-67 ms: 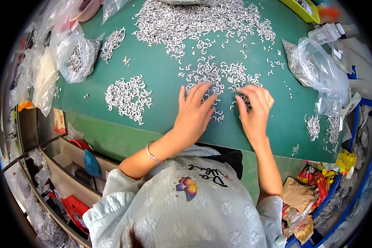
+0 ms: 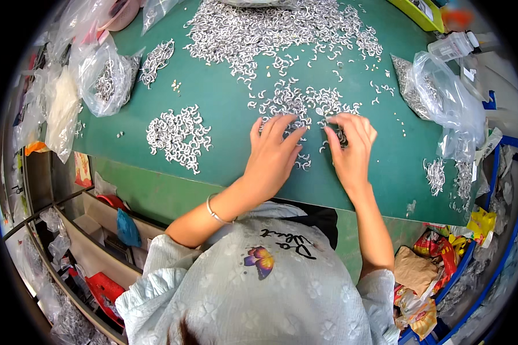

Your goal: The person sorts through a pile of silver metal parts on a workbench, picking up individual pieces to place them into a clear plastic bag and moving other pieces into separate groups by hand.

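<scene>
A: Where is the middle pile of little curved silver bits?
B: It's on the green table, straight in front of you. Some bits sit in the gap between your hands too.
A: Which way is it long?
B: It spreads mostly side to side, but the single bits point every which way.
A: Which hand is nearer?
B: Neither, really. Your left hand is at its near left edge, fingers spread. Your right hand bends over the right edge, with dark bits under it. Your hands are apart. I can't tell if your right fingertips pinch a bit.
A: And farther out?
B: A side pile lies to your left, a big heap past the middle one, and a clear bag beyond the side pile.
</scene>
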Motion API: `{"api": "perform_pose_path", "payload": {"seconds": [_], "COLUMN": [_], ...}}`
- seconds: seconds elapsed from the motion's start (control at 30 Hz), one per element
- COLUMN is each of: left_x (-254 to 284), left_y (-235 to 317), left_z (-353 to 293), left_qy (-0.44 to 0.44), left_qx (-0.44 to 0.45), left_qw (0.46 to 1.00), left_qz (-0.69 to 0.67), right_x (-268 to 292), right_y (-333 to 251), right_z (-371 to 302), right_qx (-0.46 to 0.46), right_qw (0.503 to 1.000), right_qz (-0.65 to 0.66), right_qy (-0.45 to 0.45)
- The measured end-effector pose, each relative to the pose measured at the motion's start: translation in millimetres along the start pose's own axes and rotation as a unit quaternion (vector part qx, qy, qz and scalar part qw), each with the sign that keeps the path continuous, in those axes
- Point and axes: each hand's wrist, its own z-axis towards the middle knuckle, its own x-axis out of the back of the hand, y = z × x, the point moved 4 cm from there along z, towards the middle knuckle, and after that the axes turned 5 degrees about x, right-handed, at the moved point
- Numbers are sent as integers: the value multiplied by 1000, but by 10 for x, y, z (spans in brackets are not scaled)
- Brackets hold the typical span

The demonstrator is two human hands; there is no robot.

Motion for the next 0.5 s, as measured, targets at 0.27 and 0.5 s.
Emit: {"api": "perform_pose_path", "payload": {"seconds": [0.27, 0.5], "left_x": [-307, -331], "left_y": [-50, -91], "left_z": [682, 758], "left_qy": [34, 2], "left_qx": [-58, -42], "left_qw": [996, 997], "left_qz": [54, 70], "right_x": [136, 310], "right_y": [121, 182], "right_z": [-133, -348], "right_qx": [-76, -115], "right_qw": [997, 992], "right_qz": [23, 32], "right_qy": [17, 35]}}
